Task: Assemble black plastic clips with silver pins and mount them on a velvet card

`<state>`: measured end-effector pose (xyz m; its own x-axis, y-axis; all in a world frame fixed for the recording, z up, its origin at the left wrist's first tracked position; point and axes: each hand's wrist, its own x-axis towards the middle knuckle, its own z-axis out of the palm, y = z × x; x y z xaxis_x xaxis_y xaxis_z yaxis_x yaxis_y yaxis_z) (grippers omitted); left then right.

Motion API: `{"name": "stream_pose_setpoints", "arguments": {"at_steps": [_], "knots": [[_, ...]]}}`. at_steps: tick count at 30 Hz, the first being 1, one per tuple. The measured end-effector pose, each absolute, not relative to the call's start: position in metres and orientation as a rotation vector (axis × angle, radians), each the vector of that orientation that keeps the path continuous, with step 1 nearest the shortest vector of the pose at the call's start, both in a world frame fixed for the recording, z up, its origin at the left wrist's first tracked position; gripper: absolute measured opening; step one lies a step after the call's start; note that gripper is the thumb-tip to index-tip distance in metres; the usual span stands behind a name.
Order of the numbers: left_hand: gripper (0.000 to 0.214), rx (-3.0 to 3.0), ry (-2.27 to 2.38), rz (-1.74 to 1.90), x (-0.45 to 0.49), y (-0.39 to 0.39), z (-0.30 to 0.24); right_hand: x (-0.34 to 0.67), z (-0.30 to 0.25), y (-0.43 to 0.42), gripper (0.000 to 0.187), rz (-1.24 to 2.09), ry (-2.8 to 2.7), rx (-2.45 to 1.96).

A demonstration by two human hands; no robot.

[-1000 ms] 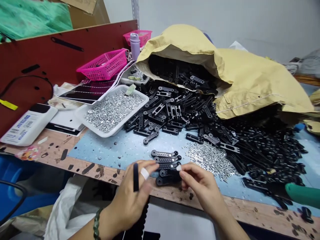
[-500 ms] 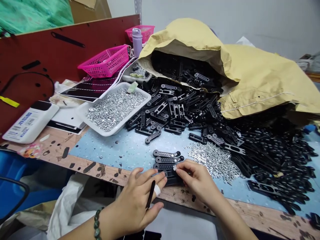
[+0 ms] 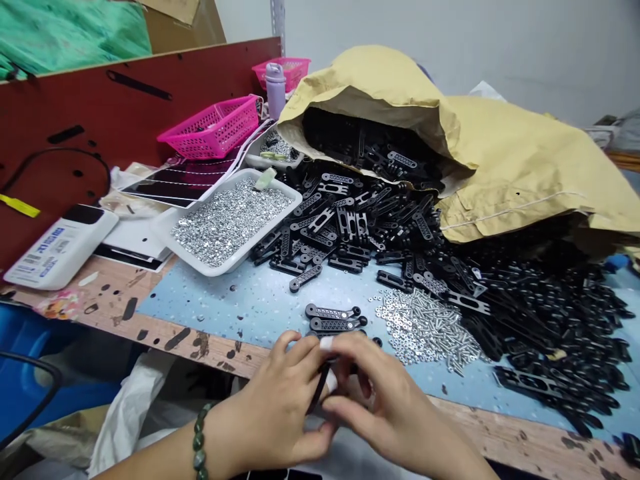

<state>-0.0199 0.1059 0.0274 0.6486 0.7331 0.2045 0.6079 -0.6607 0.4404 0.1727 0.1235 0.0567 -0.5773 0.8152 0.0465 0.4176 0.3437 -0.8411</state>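
My left hand (image 3: pixel 273 407), with a green bead bracelet and a white wrap on one finger, is over the table's front edge. A slim black strip (image 3: pixel 316 395) is tucked among its fingers. My right hand (image 3: pixel 395 393) has come against it, its fingers curled around the strip's upper end and a dark piece mostly hidden; a white wrap covers one fingertip. Just beyond the hands, black plastic arms (image 3: pixel 336 325) lie stacked side by side, the nearer ones covered by my fingers. To their right spreads a pile of small silver screws and nuts (image 3: pixel 430 327).
A white tray (image 3: pixel 210 270) of silver nuts stands at left, near a pink basket (image 3: pixel 215 127) and a purple bottle (image 3: pixel 275 93). Loose black parts (image 3: pixel 320 227) spill from a yellow paper sack (image 3: pixel 375 73). More black parts (image 3: pixel 565 333) heap at right. A white box-shaped device (image 3: pixel 60 247) sits far left.
My right hand has moved left and toward me from the stacked arms to meet my left hand. My left hand has shifted slightly right, the black strip moving with it.
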Motion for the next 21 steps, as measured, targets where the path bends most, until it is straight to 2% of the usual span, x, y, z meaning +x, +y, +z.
{"name": "stream_pose_setpoints", "arguments": {"at_steps": [3,5,8,11,17,21], "knots": [[0.029,2.483,1.154,0.576,-0.022,0.112,0.031,0.166,0.064,0.123,0.013,1.277,-2.046,-0.976],[0.034,2.452,1.323,0.597,-0.028,0.114,0.031,0.169,0.059,0.128,0.01,1.299,-1.834,-1.094],[0.04,2.465,1.462,0.628,-0.038,0.111,0.025,0.173,0.042,0.138,0.014,1.44,-1.494,-1.343],[0.038,2.524,1.417,0.644,-0.042,0.103,0.015,0.169,0.027,0.146,0.019,1.522,-1.4,-1.476],[0.04,2.55,1.4,0.659,-0.04,0.096,0.005,0.154,0.022,0.148,0.018,1.313,-1.597,-1.596],[0.04,2.572,1.394,0.672,-0.04,0.098,0.005,0.155,0.022,0.148,0.019,1.292,-1.634,-1.601]]}}
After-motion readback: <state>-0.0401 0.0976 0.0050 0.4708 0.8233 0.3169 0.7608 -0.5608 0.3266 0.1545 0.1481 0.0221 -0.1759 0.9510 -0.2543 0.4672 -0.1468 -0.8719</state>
